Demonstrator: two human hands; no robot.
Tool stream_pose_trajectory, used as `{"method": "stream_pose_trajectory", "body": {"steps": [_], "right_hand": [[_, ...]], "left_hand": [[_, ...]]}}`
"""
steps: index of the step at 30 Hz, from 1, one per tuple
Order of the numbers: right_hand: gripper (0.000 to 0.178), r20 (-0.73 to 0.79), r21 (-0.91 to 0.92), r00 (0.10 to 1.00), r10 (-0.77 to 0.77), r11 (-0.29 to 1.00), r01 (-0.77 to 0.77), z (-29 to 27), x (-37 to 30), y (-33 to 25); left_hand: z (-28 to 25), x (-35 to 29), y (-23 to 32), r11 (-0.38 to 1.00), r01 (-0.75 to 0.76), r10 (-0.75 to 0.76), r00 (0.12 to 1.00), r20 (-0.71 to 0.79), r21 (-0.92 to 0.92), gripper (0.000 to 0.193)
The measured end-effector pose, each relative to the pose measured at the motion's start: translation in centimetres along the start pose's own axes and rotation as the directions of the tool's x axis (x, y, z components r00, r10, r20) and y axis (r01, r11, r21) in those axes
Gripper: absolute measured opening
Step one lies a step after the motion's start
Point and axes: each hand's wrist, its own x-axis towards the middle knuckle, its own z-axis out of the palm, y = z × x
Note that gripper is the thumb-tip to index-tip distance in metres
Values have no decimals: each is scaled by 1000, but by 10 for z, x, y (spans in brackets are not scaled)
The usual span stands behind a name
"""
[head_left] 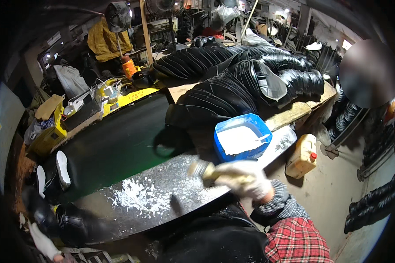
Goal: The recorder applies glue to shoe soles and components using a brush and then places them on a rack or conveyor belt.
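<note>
My right hand (pixel 245 177), in a white glove, is closed around the handle of a brush. The pale, blurred head of the brush (pixel 200 169) points left above the dark worktop (pixel 162 175), which is smeared with white. Just beyond that hand stands a blue tub (pixel 223 149) of white liquid. My left hand (pixel 43 242), also in a white glove, is at the lower left with its fingers stretched out. It is nearest to some blurred, glossy black shoe-like pieces (pixel 72 219); I cannot make out whether it touches them. Two white-soled shoes (pixel 62 170) lie farther up on the left.
Long stacks of glossy black pieces (pixel 215 98) cover the far side of the table. A yellowish jerrycan (pixel 302 155) with a red cap stands on the floor at the right. At the left edge is a yellow box (pixel 48 138). A person (pixel 368 74) is at the far right.
</note>
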Motion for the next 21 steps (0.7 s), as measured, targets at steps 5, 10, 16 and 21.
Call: {"method": "stream_pose_trajectory", "body": {"steps": [5,10,16,21], "right_hand": [[14,-463,-440,868,-179,896,-50,-85,10,52],[26,-229,-375,918,324,841,-390,-87,30,93],[15,-375,-316,927,18,938,-146,-88,1,73],[5,-267,-474,955,-125,880,-17,-85,-25,38]], "left_hand": [[-35,-70,105,461,320,-100,945,310,-827,37],[42,-178,203,-161,846,220,533,817,-508,35],[62,-257,232,-100,857,67,513,856,-506,18],[47,-260,233,14,911,242,398,885,-413,25]]}}
